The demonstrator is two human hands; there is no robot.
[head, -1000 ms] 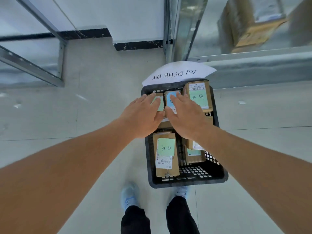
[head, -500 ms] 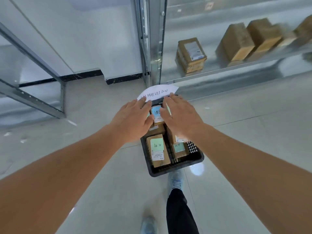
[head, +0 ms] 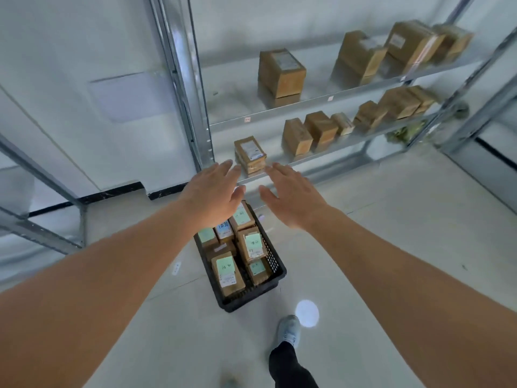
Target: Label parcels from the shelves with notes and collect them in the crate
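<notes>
Hands are stretched forward at mid-frame, both spread flat with fingers straight and holding nothing: the left hand (head: 214, 191) and the right hand (head: 291, 196) hang in the air side by side, palms down, apart from each other. Just beyond their fingertips, a small brown cardboard parcel (head: 250, 154) with a white printed label sits alone on the lowest metal shelf (head: 330, 161); whether a fingertip touches it cannot be told. Below the hands, at lower centre, a black perforated plastic crate (head: 275, 271) stands on the pale tiled floor (head: 391, 233), packed with cardboard parcels bearing green notes (head: 225, 264). Toward the upper right, more taped cardboard boxes (head: 281, 72) line the grey steel shelves, somewhat blurred. A grey shoe (head: 288, 330) shows at bottom centre.
</notes>
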